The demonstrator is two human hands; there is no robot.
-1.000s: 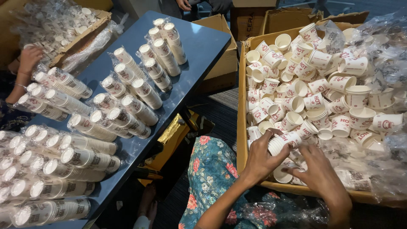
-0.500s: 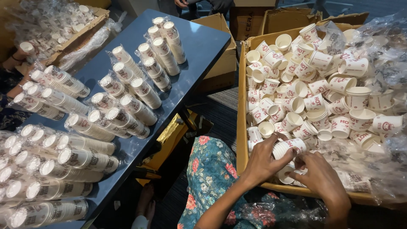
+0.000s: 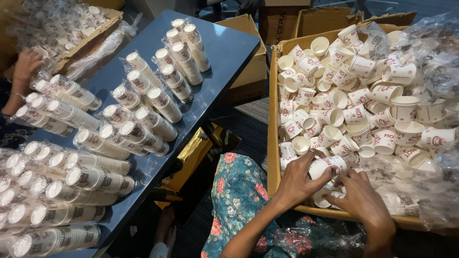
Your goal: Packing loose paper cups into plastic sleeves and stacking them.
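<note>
My left hand [image 3: 299, 179] has its fingers closed around a short nested stack of white paper cups [image 3: 325, 166], lying on its side at the near edge of a big cardboard box [image 3: 273, 157]. My right hand [image 3: 361, 200] sits just beside the stack, to its right; its fingers curl down among loose cups, touching them, though I cannot tell whether they grip one.

Beyond the stack, the rest of the box is heaped with loose white cups with red print [image 3: 354, 95], tipped every way, some mouth up, some on their sides. Crumpled clear plastic wrap [image 3: 430, 43] crowds the far and right side of the box and spills over the cups near my right hand, covering part of the pile.

Below the box, toward me, is my floral-patterned lap [image 3: 239, 196]. To the left of the box, across a gap of dark floor, stands a dark blue desk [image 3: 229, 48] carrying many plastic-wrapped sleeves of stacked cups [image 3: 143, 119] laid in rows. At the far left of the desk another person's hand [image 3: 26, 64] rests on the sleeves, beside a second carton of wrapped cups [image 3: 71, 24]. More empty cardboard boxes [image 3: 248, 71] stand between desk and box.
</note>
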